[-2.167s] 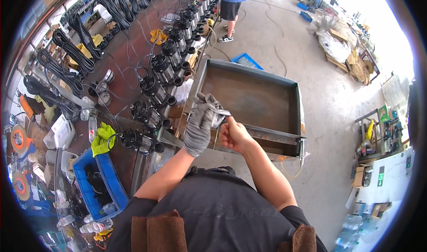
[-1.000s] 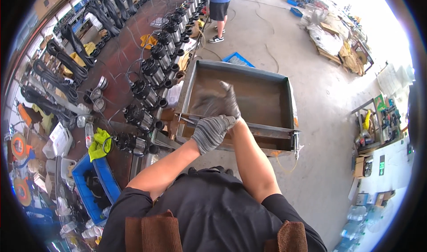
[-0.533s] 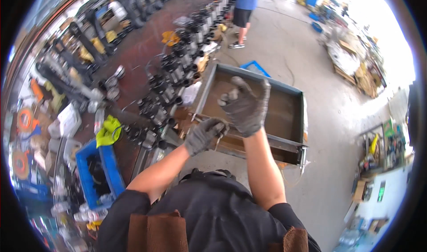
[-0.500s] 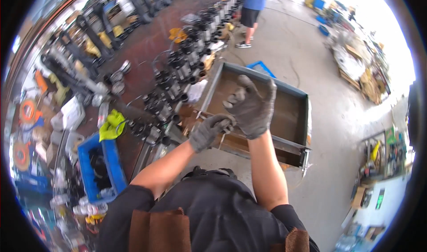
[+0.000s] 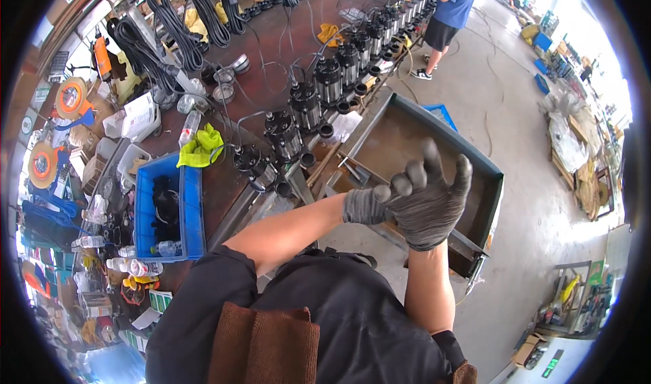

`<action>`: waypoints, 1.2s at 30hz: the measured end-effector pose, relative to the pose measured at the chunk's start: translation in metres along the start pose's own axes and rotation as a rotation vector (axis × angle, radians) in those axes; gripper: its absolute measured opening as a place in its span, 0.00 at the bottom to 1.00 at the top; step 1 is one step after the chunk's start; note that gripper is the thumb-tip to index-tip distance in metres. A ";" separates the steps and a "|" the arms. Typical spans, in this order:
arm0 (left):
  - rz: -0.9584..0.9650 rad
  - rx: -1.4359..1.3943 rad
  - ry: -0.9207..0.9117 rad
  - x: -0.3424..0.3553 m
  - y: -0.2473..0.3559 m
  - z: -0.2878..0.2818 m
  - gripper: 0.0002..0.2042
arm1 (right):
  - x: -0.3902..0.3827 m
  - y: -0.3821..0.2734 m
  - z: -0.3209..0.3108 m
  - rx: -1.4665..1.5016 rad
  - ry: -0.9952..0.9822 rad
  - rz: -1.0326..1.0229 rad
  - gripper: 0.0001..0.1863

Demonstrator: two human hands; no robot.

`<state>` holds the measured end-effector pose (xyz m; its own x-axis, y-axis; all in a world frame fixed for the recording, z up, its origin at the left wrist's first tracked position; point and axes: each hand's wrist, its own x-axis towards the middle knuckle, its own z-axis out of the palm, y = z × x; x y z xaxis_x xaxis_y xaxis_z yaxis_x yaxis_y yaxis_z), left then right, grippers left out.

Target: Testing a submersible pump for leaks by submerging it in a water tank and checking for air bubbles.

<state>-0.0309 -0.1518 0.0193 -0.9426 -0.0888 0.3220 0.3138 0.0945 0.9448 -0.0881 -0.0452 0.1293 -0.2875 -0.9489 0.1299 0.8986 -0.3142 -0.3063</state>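
Note:
Both my hands wear grey work gloves and meet in front of me, over the near edge of a metal tank (image 5: 500, 204). My left hand (image 5: 366, 205) is closed against the side of the right glove, its thumb showing and its other fingers hidden behind. My right hand (image 5: 426, 211) is raised and holds nothing, with its fingers bent and partly spread. Murky brown liquid appears to cover the tank floor. Just beyond my left hand a dark flat-bladed tool (image 5: 356, 172) lies at the tank's left side.
Left of me, a workbench (image 5: 220, 174) carries a row of steel-and-black pumps (image 5: 283, 134), a blue crate (image 5: 193, 211), a yellow-green cloth (image 5: 201, 146) and coiled black cables (image 5: 178, 31). A person in a blue shirt (image 5: 458, 1) stands far ahead beside the bench. Piled material (image 5: 569, 140) lies at right.
My left hand has moved right, from pinching near the right hand's fingers to its side. The right hand has shifted slightly right and lower. The view has turned, moving the surroundings rightward.

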 end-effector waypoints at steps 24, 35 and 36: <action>0.112 1.023 0.142 0.040 0.106 -0.003 0.06 | 0.077 -0.058 -0.047 -2.222 0.827 -0.255 0.10; -0.093 0.606 -0.161 0.024 0.062 0.031 0.05 | 0.054 -0.046 -0.122 -1.113 0.544 -0.364 0.56; -0.097 0.509 -0.163 0.023 0.055 0.036 0.06 | 0.056 -0.042 -0.128 -0.754 0.422 -0.330 0.50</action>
<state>-0.0395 -0.1127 0.0765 -0.9827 0.0303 0.1828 0.1676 0.5655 0.8076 -0.1845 -0.0890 0.0286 -0.7206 -0.6933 0.0104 0.3391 -0.3655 -0.8669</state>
